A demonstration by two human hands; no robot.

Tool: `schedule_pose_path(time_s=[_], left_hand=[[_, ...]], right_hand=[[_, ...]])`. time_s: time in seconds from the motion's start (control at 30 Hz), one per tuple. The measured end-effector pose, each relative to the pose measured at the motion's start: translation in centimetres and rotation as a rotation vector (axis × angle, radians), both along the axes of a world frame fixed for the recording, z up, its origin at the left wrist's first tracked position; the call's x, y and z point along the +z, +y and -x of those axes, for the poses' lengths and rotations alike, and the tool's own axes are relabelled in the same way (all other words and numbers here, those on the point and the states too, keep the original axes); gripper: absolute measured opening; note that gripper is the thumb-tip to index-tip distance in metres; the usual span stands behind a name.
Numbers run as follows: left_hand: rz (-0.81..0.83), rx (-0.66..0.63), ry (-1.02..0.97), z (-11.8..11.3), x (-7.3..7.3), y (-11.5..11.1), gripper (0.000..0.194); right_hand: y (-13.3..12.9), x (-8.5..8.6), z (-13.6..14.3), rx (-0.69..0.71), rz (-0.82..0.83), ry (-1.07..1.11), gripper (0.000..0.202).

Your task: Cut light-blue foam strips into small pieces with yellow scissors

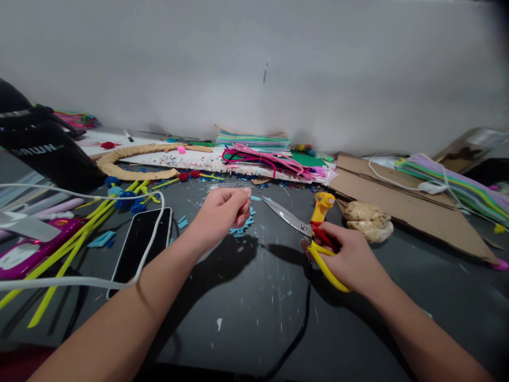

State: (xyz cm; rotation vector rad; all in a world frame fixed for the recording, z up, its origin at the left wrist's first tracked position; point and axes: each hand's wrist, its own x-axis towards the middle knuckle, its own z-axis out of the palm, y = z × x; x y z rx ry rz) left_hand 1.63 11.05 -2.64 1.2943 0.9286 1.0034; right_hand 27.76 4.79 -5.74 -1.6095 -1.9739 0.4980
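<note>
My right hand (350,254) is wrapped round the handles of a pair of scissors (287,215) with red and yellow grips. The blades look closed and point to the left. In front of their tips, my left hand (225,212) is closed in a pinch. From its fingertips a small light blue strip (255,198) seems to stick out, close to the blade tips. Light blue scraps (243,229) lie on the table under my left hand, which partly hides them. Just behind the scissors stands a yellow glue gun (321,206) with a black cord.
At left are a phone (145,239), a white cable, yellow pipe cleaners (75,246) and a black bottle (47,148). Behind lie a tan ring (113,162) and pink pipe cleaners (270,156). A beige lump (368,220) and cardboard (409,209) are at right.
</note>
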Motion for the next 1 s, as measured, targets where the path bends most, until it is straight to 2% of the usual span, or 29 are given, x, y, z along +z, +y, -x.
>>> schedule_pose_path(time_s=[0.23, 1.0], left_hand=[[0.127, -0.079, -0.088, -0.09, 0.35, -0.13, 0.040], [0.126, -0.061, -0.082, -0.36, 0.53, -0.34, 0.040]], right_hand=[[-0.04, 0.07, 0.05, 0.000, -0.009, 0.007, 0.009], [0.11, -0.16, -0.07, -0.008, 0.012, -0.014, 0.009]])
